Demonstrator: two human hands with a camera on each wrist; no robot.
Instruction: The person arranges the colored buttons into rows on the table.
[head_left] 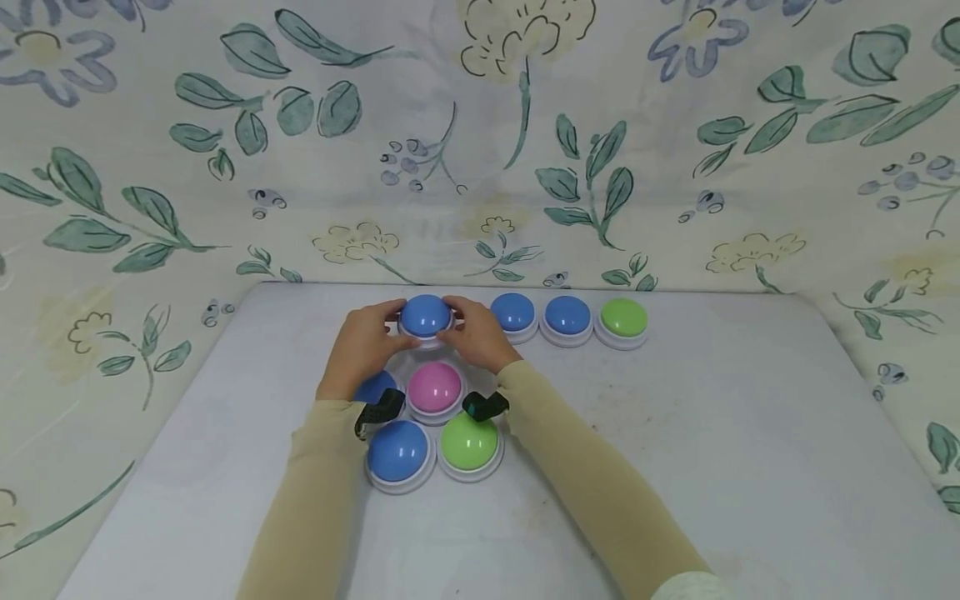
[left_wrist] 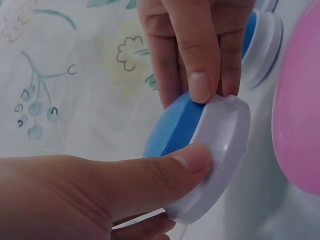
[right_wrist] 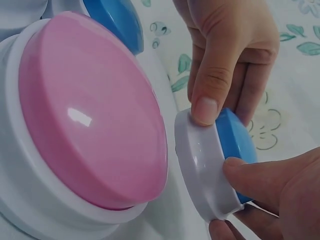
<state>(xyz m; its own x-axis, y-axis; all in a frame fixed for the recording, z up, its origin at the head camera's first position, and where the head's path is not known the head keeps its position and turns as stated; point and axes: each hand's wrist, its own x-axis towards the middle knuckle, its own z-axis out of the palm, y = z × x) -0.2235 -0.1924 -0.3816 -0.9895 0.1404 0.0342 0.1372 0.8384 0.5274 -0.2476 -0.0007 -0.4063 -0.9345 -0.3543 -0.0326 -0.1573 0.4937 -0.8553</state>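
Note:
Both hands hold one blue dome push button (head_left: 425, 315) with a white base, near the table's far edge. My left hand (head_left: 362, 346) grips its left side, and my right hand (head_left: 480, 333) grips its right side. Both thumbs press on the white base (left_wrist: 225, 130) in the left wrist view. Whether the base touches the table, I cannot tell. Just nearer than the hands sits a pink button (head_left: 434, 387), also large in the right wrist view. Beside it, a blue button (head_left: 377, 387) is partly hidden by the left wrist.
Closer in stand another blue button (head_left: 397, 451) and a green button (head_left: 468, 441), below the wrists. Right of the hands, two blue buttons (head_left: 513, 312) (head_left: 567, 315) and a green one (head_left: 624, 318) form a row. Flowered cloth (head_left: 450, 225) rises behind the white table (head_left: 712, 467).

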